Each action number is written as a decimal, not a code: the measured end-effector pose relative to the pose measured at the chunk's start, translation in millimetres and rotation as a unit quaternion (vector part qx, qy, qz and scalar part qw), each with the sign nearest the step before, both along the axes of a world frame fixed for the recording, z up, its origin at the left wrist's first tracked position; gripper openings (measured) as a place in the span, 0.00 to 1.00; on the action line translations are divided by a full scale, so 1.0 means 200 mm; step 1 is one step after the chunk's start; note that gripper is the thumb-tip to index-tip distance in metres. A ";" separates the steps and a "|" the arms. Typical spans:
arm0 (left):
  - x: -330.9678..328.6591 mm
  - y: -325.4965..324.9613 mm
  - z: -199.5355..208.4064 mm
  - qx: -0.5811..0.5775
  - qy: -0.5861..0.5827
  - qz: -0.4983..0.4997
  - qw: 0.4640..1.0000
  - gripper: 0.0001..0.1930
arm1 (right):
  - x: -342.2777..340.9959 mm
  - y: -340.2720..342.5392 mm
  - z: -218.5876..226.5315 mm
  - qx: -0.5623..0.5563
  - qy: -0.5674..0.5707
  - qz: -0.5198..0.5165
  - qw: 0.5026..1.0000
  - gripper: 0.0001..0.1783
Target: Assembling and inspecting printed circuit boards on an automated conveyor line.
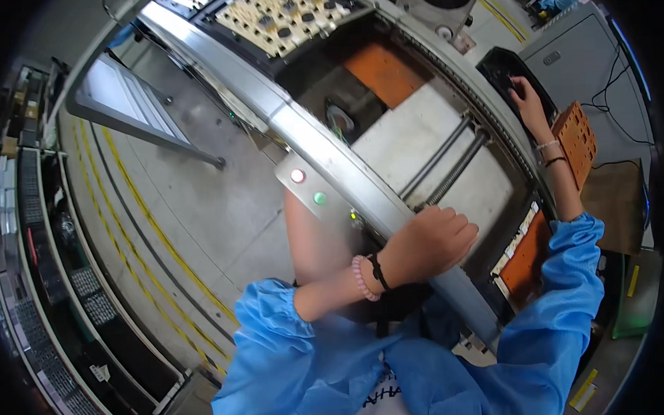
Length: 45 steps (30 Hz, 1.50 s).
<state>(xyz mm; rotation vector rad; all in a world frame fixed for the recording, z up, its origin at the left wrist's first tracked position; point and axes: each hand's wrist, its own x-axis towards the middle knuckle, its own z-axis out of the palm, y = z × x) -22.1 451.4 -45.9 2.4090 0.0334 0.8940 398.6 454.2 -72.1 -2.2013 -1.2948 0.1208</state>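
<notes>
My left hand [434, 242] is curled closed above the silver rail [330, 153] at the near side of a conveyor machine. Its back faces up, so whatever the fingers may hold is hidden. My right hand [527, 102] reaches over the machine's far-right side to a black bin [497, 66]. Its fingers are bent together at the bin, and anything between them is too small to make out. Just right of my right wrist stands an orange perforated board [577, 144], tilted upright. Between my hands lies a pale flat plate [432, 142] with two dark rods across it.
A cream fixture tray [285, 22] with round dark parts sits at the machine's far end. Orange panels [386, 70] lie inside the frame. A button box [309, 186] juts from the rail. A grey cabinet [579, 56] is at right; shelves of parts [78, 275] line the left.
</notes>
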 end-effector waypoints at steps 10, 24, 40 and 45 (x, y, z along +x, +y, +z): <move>-0.04 0.13 0.08 -0.031 0.014 0.034 0.999 0.11 | -0.18 0.03 0.06 0.113 -0.103 -0.004 0.988 0.08; -0.26 1.05 0.00 0.142 0.166 0.329 0.919 0.18 | -0.27 0.05 0.06 0.088 -0.137 -0.058 0.985 0.07; -0.23 0.72 0.17 0.098 0.290 0.055 0.950 0.23 | -0.26 0.11 0.03 0.017 -0.107 -0.099 0.989 0.09; -0.20 0.51 0.29 0.012 0.355 -0.130 0.926 0.26 | -0.25 0.10 0.03 0.017 -0.092 -0.089 0.992 0.09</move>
